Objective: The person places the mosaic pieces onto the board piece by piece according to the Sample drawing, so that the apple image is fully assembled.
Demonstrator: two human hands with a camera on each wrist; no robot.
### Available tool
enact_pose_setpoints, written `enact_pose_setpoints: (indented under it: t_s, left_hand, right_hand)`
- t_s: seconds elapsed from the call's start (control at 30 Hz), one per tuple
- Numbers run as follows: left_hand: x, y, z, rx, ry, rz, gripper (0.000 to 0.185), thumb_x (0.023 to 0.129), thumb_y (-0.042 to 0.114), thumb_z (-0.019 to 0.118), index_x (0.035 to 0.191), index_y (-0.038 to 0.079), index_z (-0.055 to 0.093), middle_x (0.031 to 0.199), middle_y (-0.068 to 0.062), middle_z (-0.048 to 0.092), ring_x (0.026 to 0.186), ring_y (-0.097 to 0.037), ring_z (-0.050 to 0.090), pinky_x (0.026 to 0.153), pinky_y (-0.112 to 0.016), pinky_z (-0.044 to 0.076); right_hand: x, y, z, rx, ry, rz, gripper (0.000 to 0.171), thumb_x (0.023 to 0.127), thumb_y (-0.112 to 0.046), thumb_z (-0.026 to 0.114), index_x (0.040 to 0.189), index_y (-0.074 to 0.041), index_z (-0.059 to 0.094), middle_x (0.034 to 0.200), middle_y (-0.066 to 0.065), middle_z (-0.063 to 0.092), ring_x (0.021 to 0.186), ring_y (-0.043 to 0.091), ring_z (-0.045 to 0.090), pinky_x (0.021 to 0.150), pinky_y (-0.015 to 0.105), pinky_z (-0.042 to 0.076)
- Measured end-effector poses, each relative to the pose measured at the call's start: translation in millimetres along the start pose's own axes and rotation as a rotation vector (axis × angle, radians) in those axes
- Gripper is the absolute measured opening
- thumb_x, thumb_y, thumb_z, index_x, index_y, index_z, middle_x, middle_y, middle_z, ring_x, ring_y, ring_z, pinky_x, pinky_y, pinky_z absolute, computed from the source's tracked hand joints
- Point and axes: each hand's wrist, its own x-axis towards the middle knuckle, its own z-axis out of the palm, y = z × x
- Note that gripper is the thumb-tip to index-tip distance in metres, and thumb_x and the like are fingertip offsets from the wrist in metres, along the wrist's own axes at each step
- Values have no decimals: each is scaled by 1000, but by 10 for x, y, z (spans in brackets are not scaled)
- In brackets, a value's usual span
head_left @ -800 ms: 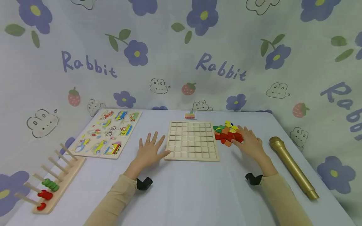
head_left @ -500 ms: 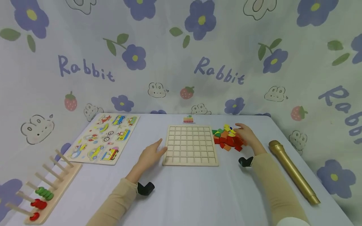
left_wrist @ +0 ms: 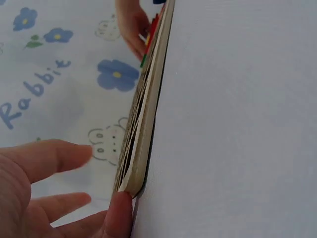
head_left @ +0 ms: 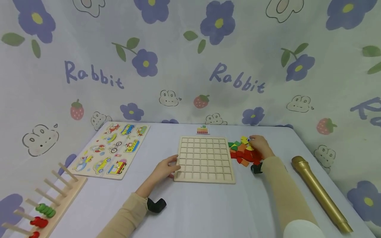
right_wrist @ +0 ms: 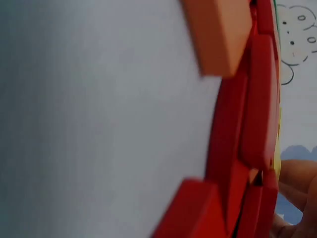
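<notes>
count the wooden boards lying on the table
3: the grid board in the middle, its left edge touched by the left hand; the vehicle puzzle board to its left; the peg board at the near-left corner, partly cut off.

On the table (head_left: 208,205) draped in a pale blue cloth lie one square wooden grid board (head_left: 204,159) near the middle, seven cells across and seven down, and one wooden picture puzzle board (head_left: 112,149) toward the left edge, with about nine vehicle pieces. One small striped card (head_left: 202,130) sits at the far edge. One heap of flat coloured wooden tiles (head_left: 242,152), red, orange, green and yellow, lies right of the grid; they overlap too much to count. One golden microphone (head_left: 319,192) lies near the right edge. One wooden peg rack (head_left: 47,205) at the left near corner shows about six pegs, with one green ring stack and two red. Two hands: the left hand (head_left: 165,168) and the right hand (head_left: 259,145).
</notes>
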Motion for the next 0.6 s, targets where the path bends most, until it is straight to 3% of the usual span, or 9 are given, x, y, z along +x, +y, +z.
enact_pose_setpoints:
  t_s: [0.1, 0.2, 0.33, 0.6]
  left_hand:
    - [-3, -41, -3, 44, -31, 35, 72, 74, 6, 69, 140, 9, 41, 97, -14, 62, 61, -15, 53, 55, -28, 46]
    - [2, -64, -15, 59, -45, 58, 80, 67, 0, 71, 140, 10, 41, 74, -7, 55, 63, -14, 49, 54, -27, 44]
    - [13, -73, -36, 49, -41, 56, 80, 66, -2, 72, 140, 9, 42, 72, -5, 54, 63, -14, 49, 53, -27, 44]
    - [39, -105, -29, 51, -26, 39, 79, 66, -2, 73, 138, 7, 44, 71, -5, 54, 62, -14, 49, 53, -26, 43]
  right_hand:
    - [19, 16, 5, -67, 54, -30, 43, 93, -16, 40, 130, 3, 47, 132, 26, 42, 112, 40, 40, 96, 51, 34]
    - [31, 9, -2, -58, 78, -34, 38, 92, -16, 42, 124, 3, 52, 120, 24, 49, 98, 34, 44, 84, 44, 40]
    - [35, -33, -9, -40, 82, -29, 35, 93, -17, 45, 120, 6, 49, 114, 24, 49, 95, 32, 46, 78, 38, 41]
    - [4, -125, 30, 39, 162, -83, 35, 93, -15, 45, 119, 8, 47, 116, 26, 48, 99, 34, 47, 82, 41, 43]
